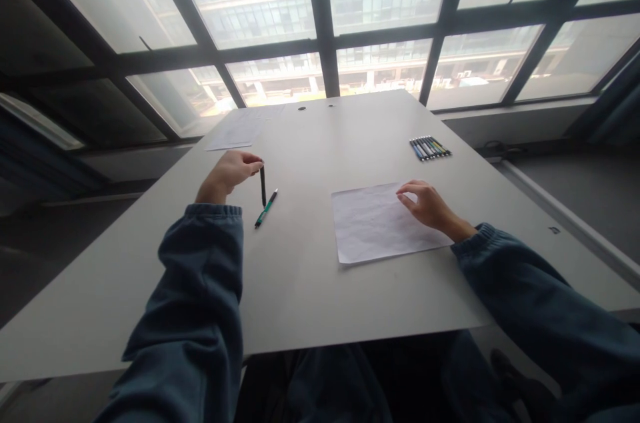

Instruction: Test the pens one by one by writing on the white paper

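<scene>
My left hand (227, 174) pinches the top of a black pen (263, 186), which hangs upright with its tip close to the grey table (300, 276). A green pen (266, 208) lies flat just right of that tip. My right hand (427, 204) rests with curled fingers on the right edge of a white sheet of paper (375, 223) lying in front of me.
A row of several pens (430, 147) lies on the table at the far right. More paper sheets (235, 131) lie at the far left, near the large window (320, 23). The table's front edge runs just above my lap.
</scene>
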Demonstrator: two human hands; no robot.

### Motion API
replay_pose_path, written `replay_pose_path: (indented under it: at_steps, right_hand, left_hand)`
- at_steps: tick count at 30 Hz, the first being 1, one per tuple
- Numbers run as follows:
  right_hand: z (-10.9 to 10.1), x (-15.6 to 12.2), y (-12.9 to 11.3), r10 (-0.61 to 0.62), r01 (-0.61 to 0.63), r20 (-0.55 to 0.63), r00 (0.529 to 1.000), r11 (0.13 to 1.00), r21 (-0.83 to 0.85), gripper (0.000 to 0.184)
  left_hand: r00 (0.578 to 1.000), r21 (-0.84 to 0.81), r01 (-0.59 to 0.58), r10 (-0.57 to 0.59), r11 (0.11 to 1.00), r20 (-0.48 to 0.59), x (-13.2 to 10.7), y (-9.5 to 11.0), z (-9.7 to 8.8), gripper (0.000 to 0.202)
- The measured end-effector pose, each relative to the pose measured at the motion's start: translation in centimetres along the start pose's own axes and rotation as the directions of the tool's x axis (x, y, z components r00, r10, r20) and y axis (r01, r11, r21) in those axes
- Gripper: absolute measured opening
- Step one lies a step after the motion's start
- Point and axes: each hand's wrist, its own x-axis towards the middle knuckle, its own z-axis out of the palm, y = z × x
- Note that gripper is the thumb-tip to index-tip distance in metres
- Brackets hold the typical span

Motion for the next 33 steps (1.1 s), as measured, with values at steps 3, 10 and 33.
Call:
replay_pose_path:
  at_steps: [3, 10, 33]
  right_hand:
    - [-0.1, 0.1, -0.3, -0.004, 0.005, -0.023, 1.000, 1.000, 0.026, 0.017]
    - [-0.2, 0.2, -2.1, 0.055, -0.039, -0.044, 0.998, 0.953, 0.302, 0.024]
    - [0.2, -0.8, -0.5, 0.529, -0.333, -0.007, 0.849, 0.544, 0.770, 0.035]
  left_hand:
    - [0.993, -0.222, -0.091, 0.105, 0.971, 0.053, -1.8, 2.7, -0.8, 0.040]
    - [0.932, -0.622, -0.123, 0.305, 0.773, 0.195, -5.2, 7.9, 4.0, 0.038]
    - [0.913, -0.677, -0.303, 0.407, 0.671, -0.006, -11.9, 6.7, 20.4, 0.034]
